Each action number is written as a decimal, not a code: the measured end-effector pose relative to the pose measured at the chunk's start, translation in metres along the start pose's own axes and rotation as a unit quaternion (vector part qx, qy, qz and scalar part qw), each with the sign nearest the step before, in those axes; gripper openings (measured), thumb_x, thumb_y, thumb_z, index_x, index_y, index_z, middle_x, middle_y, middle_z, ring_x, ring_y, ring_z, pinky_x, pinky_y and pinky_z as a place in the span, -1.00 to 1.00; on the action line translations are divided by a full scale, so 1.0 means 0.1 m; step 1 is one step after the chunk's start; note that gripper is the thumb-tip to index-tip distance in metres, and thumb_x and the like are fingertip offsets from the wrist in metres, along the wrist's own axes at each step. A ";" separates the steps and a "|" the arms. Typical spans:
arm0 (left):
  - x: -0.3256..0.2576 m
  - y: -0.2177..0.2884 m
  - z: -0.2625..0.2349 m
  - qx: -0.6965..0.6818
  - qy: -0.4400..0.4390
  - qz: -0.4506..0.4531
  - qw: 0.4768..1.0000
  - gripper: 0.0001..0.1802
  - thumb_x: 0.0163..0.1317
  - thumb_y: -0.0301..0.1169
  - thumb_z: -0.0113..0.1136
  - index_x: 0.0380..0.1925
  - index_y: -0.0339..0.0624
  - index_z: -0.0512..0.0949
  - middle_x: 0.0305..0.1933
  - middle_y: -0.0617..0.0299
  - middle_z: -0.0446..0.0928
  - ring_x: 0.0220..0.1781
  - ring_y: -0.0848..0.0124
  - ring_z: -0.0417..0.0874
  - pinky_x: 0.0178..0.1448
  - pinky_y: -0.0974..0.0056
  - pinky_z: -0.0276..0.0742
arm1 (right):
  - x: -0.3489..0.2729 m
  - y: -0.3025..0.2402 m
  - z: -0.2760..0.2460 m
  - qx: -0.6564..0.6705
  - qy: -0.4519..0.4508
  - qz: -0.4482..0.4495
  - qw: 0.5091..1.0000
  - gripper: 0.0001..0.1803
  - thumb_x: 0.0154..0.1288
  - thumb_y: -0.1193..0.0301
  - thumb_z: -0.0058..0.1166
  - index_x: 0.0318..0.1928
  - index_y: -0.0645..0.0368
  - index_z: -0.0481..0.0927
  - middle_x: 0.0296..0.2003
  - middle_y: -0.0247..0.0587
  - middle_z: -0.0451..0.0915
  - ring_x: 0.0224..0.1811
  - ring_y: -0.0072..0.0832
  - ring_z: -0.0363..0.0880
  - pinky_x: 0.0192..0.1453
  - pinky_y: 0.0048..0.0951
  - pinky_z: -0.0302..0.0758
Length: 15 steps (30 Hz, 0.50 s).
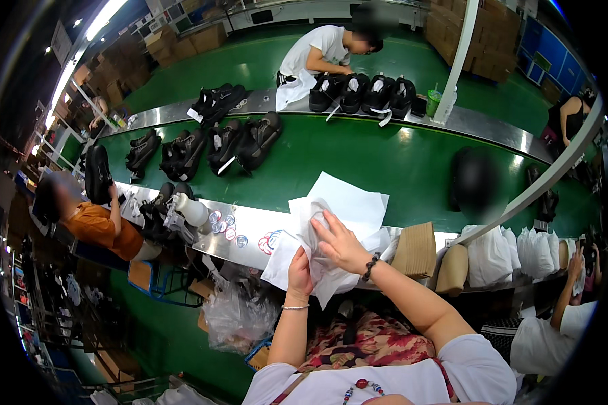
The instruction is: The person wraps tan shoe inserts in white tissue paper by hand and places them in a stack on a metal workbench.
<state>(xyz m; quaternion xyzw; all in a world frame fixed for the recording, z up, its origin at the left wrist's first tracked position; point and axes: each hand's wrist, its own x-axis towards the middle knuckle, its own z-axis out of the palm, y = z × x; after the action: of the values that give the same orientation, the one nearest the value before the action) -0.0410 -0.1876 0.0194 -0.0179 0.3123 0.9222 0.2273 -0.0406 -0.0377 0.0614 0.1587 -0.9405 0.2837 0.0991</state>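
Observation:
Both of my hands are at a bundle of white tissue paper [312,229] above the steel ledge in front of me. My left hand [300,273], with a bangle on its wrist, is closed on the paper's near left part. My right hand [341,244], with a dark bead bracelet, lies on the crumpled middle with its fingers stretched out and slightly spread. Under and beyond the bundle, flat white sheets [358,206] reach onto the green belt. What the paper may cover is hidden.
Round stickers [228,226] lie on the ledge left of the paper, near a white bottle [192,210]. Brown cardboard pieces [415,250] stand at right, beside white wrapped bundles [490,256]. Black shoes [226,145] line the green belt [317,152]. Co-workers stand at left, right and across.

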 end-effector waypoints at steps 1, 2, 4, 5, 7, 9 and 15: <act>-0.01 0.00 0.02 0.004 -0.009 -0.003 1.000 -0.57 0.26 -0.53 -0.20 0.16 -0.32 0.25 0.14 0.06 0.38 0.11 0.23 0.46 0.18 0.19 0.40 | 0.01 0.07 -0.04 0.057 -0.012 0.003 0.998 -0.18 0.09 0.21 0.12 0.32 0.08 0.06 0.26 0.24 0.03 0.27 0.08 0.13 0.23 -0.21 0.24; -0.02 0.00 0.01 0.004 -0.014 -0.006 1.000 -0.59 0.26 -0.54 -0.19 0.14 -0.33 0.27 0.11 0.06 0.40 0.09 0.24 0.48 0.16 0.20 0.42 | 0.03 0.10 -0.11 0.116 -0.026 0.005 0.993 -0.16 0.08 0.21 0.12 0.33 0.09 0.03 0.26 0.25 0.03 0.27 0.08 0.12 0.24 -0.22 0.23; -0.02 0.00 -0.03 0.006 -0.024 -0.014 1.000 -0.61 0.25 -0.54 -0.16 0.10 -0.35 0.31 0.07 0.06 0.44 0.05 0.26 0.51 0.13 0.22 0.45 | 0.04 0.11 -0.26 0.146 -0.059 0.002 0.988 -0.06 0.04 0.18 0.17 0.35 0.15 -0.06 0.27 0.22 0.02 0.30 0.04 0.09 0.28 -0.26 0.18; -0.03 0.01 0.00 0.020 -0.029 -0.017 0.999 -0.63 0.25 -0.54 -0.14 0.08 -0.35 0.34 0.04 0.07 0.46 0.03 0.27 0.52 0.13 0.23 0.44 | 0.05 0.10 -0.35 0.160 -0.075 0.001 0.984 -0.01 0.02 0.17 0.20 0.35 0.18 -0.11 0.27 0.21 0.02 0.31 0.03 0.07 0.30 -0.28 0.15; -0.05 0.04 0.08 0.049 -0.040 -0.022 0.998 -0.65 0.24 -0.52 -0.08 0.03 -0.37 0.38 0.00 0.09 0.49 0.00 0.31 0.53 0.12 0.27 0.44 | 0.11 0.11 -0.53 0.196 -0.096 0.016 0.976 0.11 -0.06 0.13 0.27 0.36 0.22 -0.18 0.26 0.22 0.04 0.31 -0.01 0.08 0.32 -0.30 0.13; -0.04 0.05 0.14 0.043 -0.039 -0.021 0.998 -0.67 0.22 -0.52 -0.06 0.00 -0.37 0.40 -0.03 0.10 0.51 -0.03 0.32 0.55 0.09 0.28 0.45 | 0.11 0.12 -0.60 0.227 -0.102 0.029 0.968 0.21 -0.13 0.08 0.32 0.36 0.25 -0.23 0.25 0.23 0.05 0.30 -0.03 0.09 0.33 -0.31 0.12; -0.02 0.05 0.20 0.071 -0.077 -0.039 0.994 -0.66 0.20 -0.52 -0.02 0.00 -0.38 0.41 -0.03 0.10 0.51 -0.05 0.34 0.56 0.07 0.29 0.46 | 0.03 0.11 -0.64 0.260 -0.087 0.042 0.961 0.32 -0.19 0.03 0.36 0.35 0.27 -0.33 0.23 0.27 0.07 0.30 -0.04 0.09 0.36 -0.32 0.06</act>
<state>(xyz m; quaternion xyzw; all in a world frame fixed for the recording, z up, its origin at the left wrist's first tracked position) -0.0392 -0.1800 0.0391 0.0576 0.3574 0.8869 0.2871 -0.0410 0.0062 0.1093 0.1635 -0.8453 0.5071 -0.0399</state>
